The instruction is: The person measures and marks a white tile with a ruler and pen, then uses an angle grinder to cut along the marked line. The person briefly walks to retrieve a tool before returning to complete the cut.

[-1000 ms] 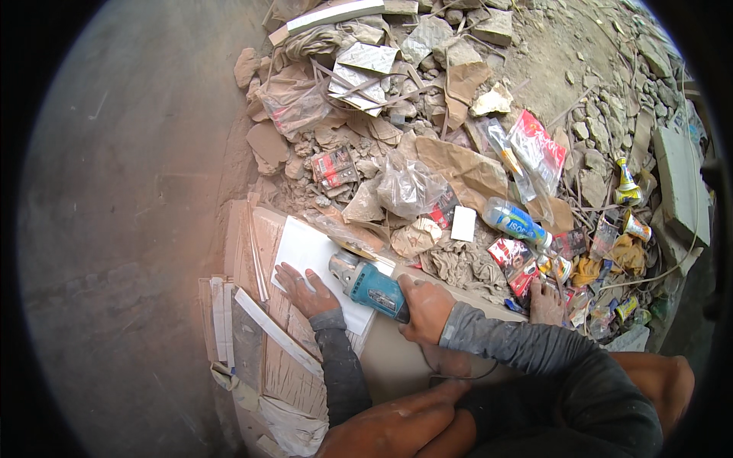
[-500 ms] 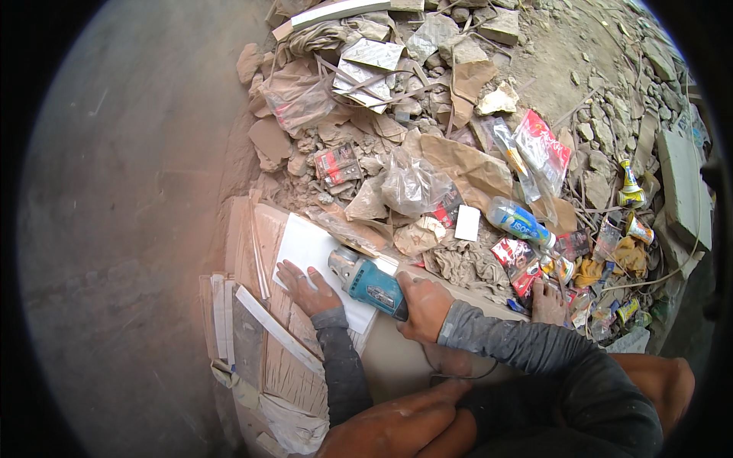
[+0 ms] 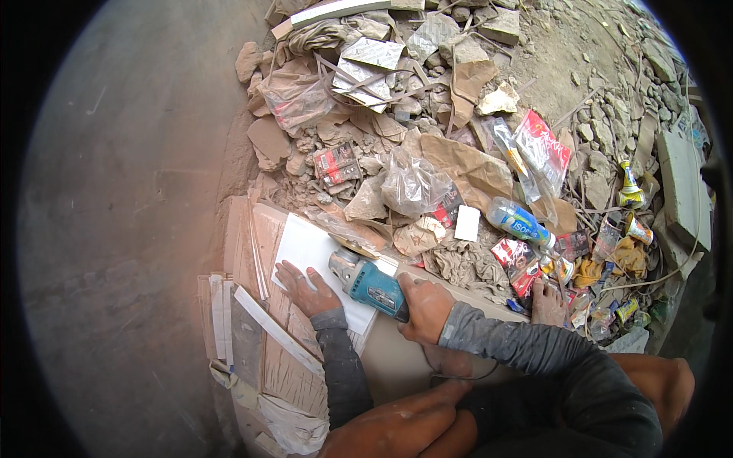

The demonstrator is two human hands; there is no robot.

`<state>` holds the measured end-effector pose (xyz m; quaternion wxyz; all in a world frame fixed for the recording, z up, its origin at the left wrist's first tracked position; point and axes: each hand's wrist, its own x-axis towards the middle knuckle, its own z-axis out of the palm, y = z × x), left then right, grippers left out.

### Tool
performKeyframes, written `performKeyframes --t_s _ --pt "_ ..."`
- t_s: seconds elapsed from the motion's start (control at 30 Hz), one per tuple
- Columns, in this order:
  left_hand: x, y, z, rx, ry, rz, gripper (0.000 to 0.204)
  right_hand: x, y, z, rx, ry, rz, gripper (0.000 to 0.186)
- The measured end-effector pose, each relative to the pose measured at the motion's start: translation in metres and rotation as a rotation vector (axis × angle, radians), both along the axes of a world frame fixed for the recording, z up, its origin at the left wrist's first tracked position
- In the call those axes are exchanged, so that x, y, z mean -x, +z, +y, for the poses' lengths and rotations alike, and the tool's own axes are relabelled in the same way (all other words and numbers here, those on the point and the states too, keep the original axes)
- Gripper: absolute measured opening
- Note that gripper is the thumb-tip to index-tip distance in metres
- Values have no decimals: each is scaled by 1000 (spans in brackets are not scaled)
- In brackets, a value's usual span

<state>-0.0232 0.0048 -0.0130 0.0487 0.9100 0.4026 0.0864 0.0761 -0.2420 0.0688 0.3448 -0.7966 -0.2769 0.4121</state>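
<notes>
Two hands share the work on the white tile (image 3: pixel 309 248), which lies flat on a stack of boards (image 3: pixel 252 305) at the edge of a rubble heap (image 3: pixel 427 114). The left hand (image 3: pixel 304 288) lies palm down on the tile, fingers spread, gripping nothing. The right hand (image 3: pixel 424 307) is wrapped tight round the rear of the blue grinder (image 3: pixel 372 282), whose head sits at the tile's far edge. To cut well, I judge, press the tile firmly so it cannot skid, keep the spread fingers well clear of the disc, and hold the grinder level. Loose litter just beside the head, such as the clear bag (image 3: pixel 412 183), could snag.
</notes>
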Motion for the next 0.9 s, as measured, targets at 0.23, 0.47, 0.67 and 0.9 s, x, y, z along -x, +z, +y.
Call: performKeyframes --t_s 0.23,0.47,0.67,0.9 --pt "-1 1 -1 25 12 -9 68 1 0 -2 -1 2 -12 62" --pt "-1 1 0 17 3 3 67 1 -1 -5 -11 -2 3 62" --pt "-1 2 -1 38 13 3 68 2 -2 -7 -19 -7 2 64" --pt "-1 0 0 35 15 -14 69 2 -3 -9 -17 -1 1 66"
